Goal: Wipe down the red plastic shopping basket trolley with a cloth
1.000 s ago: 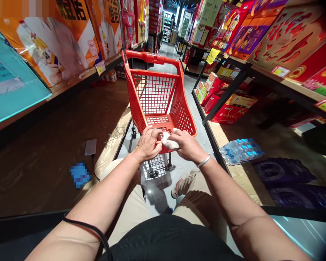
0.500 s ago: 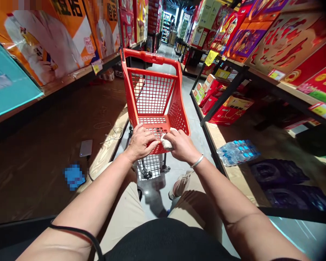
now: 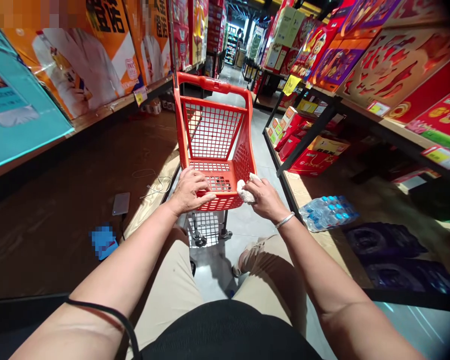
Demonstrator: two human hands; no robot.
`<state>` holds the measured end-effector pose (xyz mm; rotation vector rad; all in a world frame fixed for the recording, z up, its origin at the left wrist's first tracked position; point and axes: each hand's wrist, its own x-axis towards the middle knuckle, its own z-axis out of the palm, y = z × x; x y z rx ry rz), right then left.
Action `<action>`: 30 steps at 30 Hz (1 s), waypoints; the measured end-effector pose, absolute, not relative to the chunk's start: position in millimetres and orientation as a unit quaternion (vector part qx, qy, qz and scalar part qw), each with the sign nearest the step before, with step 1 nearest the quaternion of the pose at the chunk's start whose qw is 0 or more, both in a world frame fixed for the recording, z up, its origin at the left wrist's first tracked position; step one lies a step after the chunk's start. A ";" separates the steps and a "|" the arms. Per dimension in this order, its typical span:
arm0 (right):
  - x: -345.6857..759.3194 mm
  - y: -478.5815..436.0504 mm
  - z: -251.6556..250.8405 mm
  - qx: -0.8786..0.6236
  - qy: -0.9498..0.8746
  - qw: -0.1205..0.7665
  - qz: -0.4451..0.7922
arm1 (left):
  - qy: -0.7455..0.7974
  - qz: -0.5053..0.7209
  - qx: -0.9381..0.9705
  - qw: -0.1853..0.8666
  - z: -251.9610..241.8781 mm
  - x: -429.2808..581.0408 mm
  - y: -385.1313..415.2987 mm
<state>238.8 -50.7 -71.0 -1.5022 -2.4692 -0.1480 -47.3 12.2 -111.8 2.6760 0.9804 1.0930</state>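
A small red plastic shopping cart [image 3: 214, 145] stands in the aisle right in front of me, its handle at the far end. My left hand [image 3: 192, 189] grips the near rim of the cart's basket, fingers curled over the edge. My right hand [image 3: 264, 198] is closed on a crumpled white cloth [image 3: 245, 191] and presses it against the near right corner of the basket. A silver bracelet sits on my right wrist. My knees in beige trousers show below, one shoe on the grey floor.
Low wooden shelves run along both sides of the aisle. A pack of water bottles [image 3: 328, 212] lies on the right shelf, red gift boxes [image 3: 312, 156] behind it. On the left shelf lie a flat grey device [image 3: 120, 203] and a white cable [image 3: 153, 182]. Large boxes line the upper shelves.
My right hand has carried the cloth from the middle of the near rim to its right corner. My left hand stayed on the rim, and the cart has turned slightly.
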 end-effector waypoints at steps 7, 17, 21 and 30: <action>214.9 -60.1 -64.0 -0.519 -0.846 0.113 -0.050 | 0.343 0.376 0.861 0.022 -120.7 -64.0 20.4; 196.7 -68.6 -70.3 -0.513 -0.849 0.118 -0.045 | 0.400 0.318 0.859 -0.021 -117.1 -62.9 5.8; 200.5 -68.8 -79.1 -0.478 -0.861 0.166 -0.043 | 0.346 0.284 0.894 0.005 -119.4 -26.6 -14.1; 246.0 -30.2 -81.5 -0.427 -0.882 0.189 -0.073 | 0.361 0.311 0.879 0.013 -123.4 -22.5 -11.7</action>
